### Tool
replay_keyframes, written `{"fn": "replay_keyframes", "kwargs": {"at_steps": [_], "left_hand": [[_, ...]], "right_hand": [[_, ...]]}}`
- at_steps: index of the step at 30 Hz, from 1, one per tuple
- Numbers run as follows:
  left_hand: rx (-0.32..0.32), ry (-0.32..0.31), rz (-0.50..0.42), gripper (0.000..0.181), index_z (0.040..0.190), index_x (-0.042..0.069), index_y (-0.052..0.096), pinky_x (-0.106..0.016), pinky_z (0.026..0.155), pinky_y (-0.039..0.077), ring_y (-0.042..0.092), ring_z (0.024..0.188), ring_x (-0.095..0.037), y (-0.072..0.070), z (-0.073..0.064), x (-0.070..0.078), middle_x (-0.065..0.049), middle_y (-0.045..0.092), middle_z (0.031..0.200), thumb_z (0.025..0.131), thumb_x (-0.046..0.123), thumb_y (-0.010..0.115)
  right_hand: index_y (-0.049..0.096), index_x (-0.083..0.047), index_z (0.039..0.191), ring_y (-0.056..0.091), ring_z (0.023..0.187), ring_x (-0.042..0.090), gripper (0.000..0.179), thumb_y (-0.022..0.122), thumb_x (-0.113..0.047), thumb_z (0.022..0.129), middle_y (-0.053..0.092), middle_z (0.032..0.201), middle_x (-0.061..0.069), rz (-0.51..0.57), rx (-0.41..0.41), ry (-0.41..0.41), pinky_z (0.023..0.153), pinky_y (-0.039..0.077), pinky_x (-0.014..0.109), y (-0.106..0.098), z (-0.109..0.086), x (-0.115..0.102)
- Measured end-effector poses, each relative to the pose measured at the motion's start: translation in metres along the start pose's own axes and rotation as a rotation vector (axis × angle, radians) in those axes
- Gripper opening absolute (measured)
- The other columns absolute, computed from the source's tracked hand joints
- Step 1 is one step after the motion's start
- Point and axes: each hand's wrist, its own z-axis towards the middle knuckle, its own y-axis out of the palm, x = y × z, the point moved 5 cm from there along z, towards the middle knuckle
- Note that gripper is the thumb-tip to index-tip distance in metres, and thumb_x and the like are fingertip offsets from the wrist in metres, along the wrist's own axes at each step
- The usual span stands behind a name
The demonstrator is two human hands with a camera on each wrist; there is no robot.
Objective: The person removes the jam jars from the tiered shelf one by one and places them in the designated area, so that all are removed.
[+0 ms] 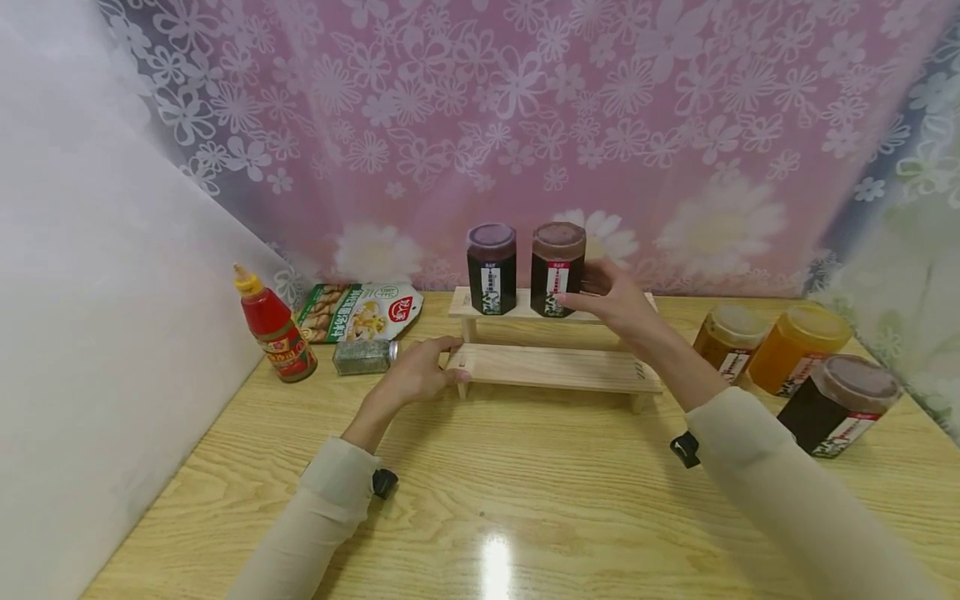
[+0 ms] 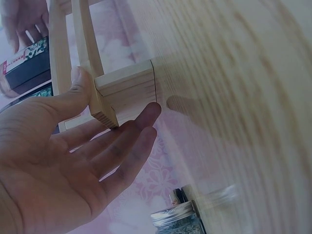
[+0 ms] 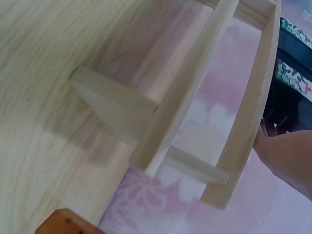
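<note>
A two-tier wooden rack stands on the table. My left hand grips the left end of its lower shelf. In the left wrist view, the thumb lies on the shelf edge and the fingers reach beneath it. On the upper shelf, my right hand holds a dark jam-like jar with a red-topped label from its right side. Left of it, a second dark jar with a blue-topped label stands upright, a small gap between them. The right wrist view shows only part of the right hand.
Right of the rack stand a brown jar, a yellow-orange jar and another dark jar. To the left are a red sauce bottle, a food packet and a lying spice jar. A floral curtain hangs behind.
</note>
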Motion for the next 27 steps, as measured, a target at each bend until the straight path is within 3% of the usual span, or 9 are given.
{"fn": "replay_keyframes", "kwargs": {"at_steps": [11, 18, 27], "left_hand": [[0.004, 0.008, 0.009, 0.063, 0.15, 0.011, 0.057, -0.039, 0.083, 0.045, 0.056, 0.083, -0.021, 0.0, 0.0, 0.002, -0.012, 0.064, 0.143, 0.096, 0.038, 0.076], [0.002, 0.001, 0.008, 0.064, 0.15, 0.012, 0.057, -0.041, 0.089, 0.048, 0.059, 0.095, -0.023, 0.0, 0.0, 0.001, -0.012, 0.063, 0.144, 0.095, 0.038, 0.077], [0.017, 0.001, 0.023, 0.063, 0.149, 0.013, 0.058, -0.04, 0.085, 0.045, 0.056, 0.085, -0.022, -0.001, 0.001, 0.001, -0.011, 0.066, 0.14, 0.095, 0.039, 0.077]], "right_hand": [[0.031, -0.007, 0.156, 0.047, 0.135, 0.031, 0.082, 0.081, -0.026, 0.093, 0.046, 0.148, 0.017, -0.088, 0.084, -0.01, 0.109, 0.042, 0.05, 0.015, 0.015, -0.006], [0.031, -0.008, 0.156, 0.046, 0.134, 0.032, 0.081, 0.079, -0.029, 0.094, 0.046, 0.147, 0.017, -0.13, 0.1, -0.006, 0.108, 0.042, 0.051, 0.018, 0.018, -0.008], [0.031, -0.011, 0.158, 0.048, 0.135, 0.032, 0.084, 0.08, -0.033, 0.093, 0.048, 0.148, 0.016, -0.161, 0.117, -0.011, 0.105, 0.045, 0.052, 0.015, 0.01, -0.008]]}}
